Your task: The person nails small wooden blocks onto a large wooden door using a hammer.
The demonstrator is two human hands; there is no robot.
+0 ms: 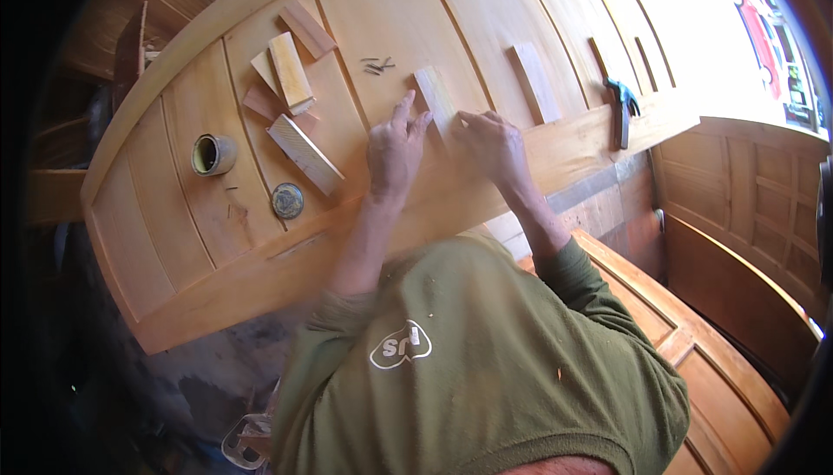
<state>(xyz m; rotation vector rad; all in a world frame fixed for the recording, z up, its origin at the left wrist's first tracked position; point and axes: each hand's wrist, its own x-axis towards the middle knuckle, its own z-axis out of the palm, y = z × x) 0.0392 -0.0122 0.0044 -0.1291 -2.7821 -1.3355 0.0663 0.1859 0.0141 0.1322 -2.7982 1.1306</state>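
Note:
A short pale wood block [436,98] lies on a large panelled wooden door between my two hands. My left hand [396,152] rests just left of it, index finger stretched out and thumb apart, the thumb tip at the block's edge. At the block's right edge is my right hand [496,147], its fingers curled and pressed together. Whatever they may pinch is too small to make out. A few loose nails [377,65] lie beyond my left hand. Further right, a similar wood block [536,83] lies flat on the door [390,6].
Several wood offcuts [291,72] lie to the left. An open can [213,155] and a round lid [287,201] stand nearer the left end. A hammer [622,115] with a teal head lies on the right rail. Another panelled door [694,380] lies lower right.

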